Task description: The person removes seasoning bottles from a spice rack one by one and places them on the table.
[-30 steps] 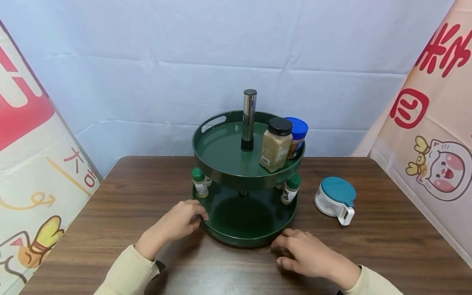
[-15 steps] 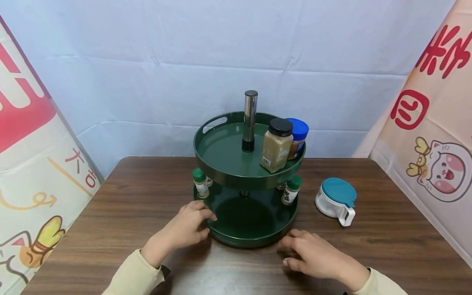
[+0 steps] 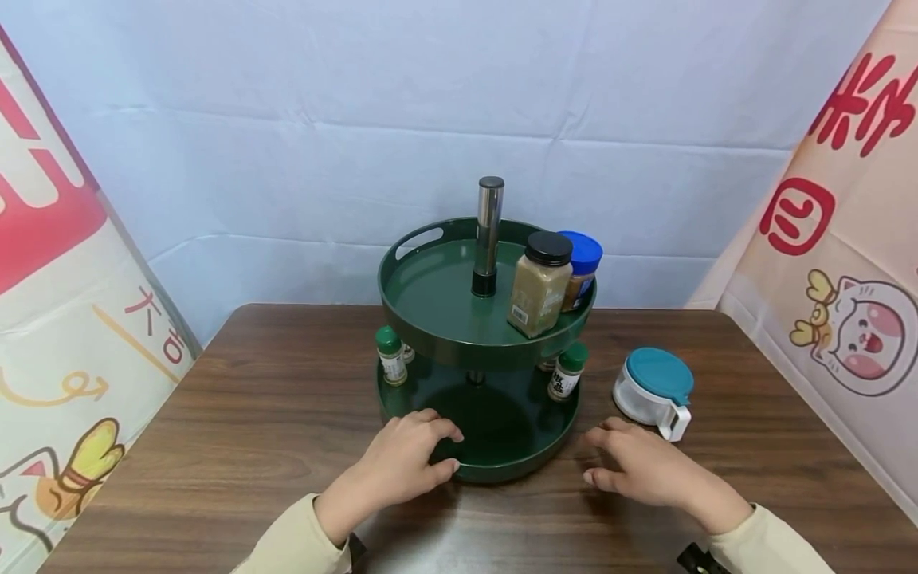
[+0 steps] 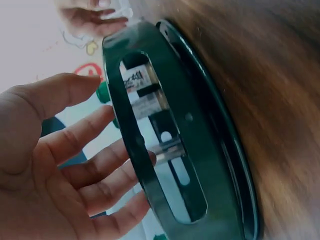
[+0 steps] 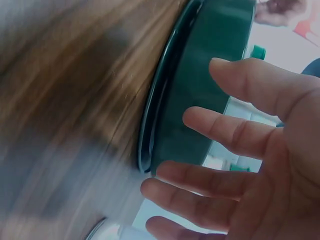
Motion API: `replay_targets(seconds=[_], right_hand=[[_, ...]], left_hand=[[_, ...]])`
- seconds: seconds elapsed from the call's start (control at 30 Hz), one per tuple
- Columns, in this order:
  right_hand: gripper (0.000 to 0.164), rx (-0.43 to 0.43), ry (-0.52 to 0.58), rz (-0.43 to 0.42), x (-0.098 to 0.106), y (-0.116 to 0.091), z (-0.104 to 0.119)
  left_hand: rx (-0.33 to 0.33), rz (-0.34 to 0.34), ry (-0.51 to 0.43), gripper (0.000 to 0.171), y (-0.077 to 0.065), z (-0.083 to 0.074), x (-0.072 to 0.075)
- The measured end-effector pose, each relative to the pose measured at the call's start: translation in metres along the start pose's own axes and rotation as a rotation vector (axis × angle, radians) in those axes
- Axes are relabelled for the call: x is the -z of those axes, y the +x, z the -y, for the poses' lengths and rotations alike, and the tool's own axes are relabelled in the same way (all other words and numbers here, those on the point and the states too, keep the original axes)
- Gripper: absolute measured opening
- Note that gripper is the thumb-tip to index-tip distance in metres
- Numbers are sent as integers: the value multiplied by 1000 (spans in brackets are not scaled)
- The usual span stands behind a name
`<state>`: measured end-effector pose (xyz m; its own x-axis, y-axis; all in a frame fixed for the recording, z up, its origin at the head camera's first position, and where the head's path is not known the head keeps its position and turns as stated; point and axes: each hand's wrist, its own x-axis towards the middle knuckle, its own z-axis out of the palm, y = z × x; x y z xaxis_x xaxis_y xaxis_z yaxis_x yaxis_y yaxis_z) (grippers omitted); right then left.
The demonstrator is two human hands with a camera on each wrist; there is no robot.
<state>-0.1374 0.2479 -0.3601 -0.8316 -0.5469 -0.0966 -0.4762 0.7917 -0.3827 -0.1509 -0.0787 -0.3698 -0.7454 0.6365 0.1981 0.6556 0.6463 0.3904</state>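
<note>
A dark green two-tier turntable stands mid-table. My left hand is at the front left of its lower tray, fingers spread and loosely bent. In the left wrist view those fingers lie at the rim beside an oval handle slot. My right hand, holding nothing, hovers right of the tray with relaxed fingers. Just beyond it sits a clear seasoning pot with a teal lid and white handle. Green-capped spice bottles stand on the lower tray, one at the left and another at the right.
On the upper tray, a black-lidded jar of pale powder stands before a blue-lidded jar. A metal post rises from the centre. More small bottles are partly hidden underneath. Printed cloths hang around the wooden table.
My left hand has slid rightward across the lower tray's front left. My right hand has left the front right rim and moved right, closer to the seasoning pot.
</note>
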Motion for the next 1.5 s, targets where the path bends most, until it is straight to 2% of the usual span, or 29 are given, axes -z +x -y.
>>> replay_targets(seconds=[0.2, 0.37, 0.5, 0.67, 1.03, 1.5], right_hand=[[44, -65, -6, -34, 5, 3, -13], [53, -82, -11, -62, 7, 7, -25], [54, -81, -34, -101, 7, 10, -31], [53, -83, -85, -121, 7, 12, -34], [54, -110, -119, -119, 5, 13, -34], [52, -108, -86, -49, -1, 8, -20]], left_hand=[[-8, 33, -40, 22, 6, -7, -7], [-21, 60, -26, 20, 11, -13, -13], [-27, 69, -28, 19, 13, -17, -15], [-33, 66, -68, 26, 11, -18, -18], [-38, 54, -68, 28, 10, -13, -20], [-91, 20, -27, 13, 3, 0, -15]])
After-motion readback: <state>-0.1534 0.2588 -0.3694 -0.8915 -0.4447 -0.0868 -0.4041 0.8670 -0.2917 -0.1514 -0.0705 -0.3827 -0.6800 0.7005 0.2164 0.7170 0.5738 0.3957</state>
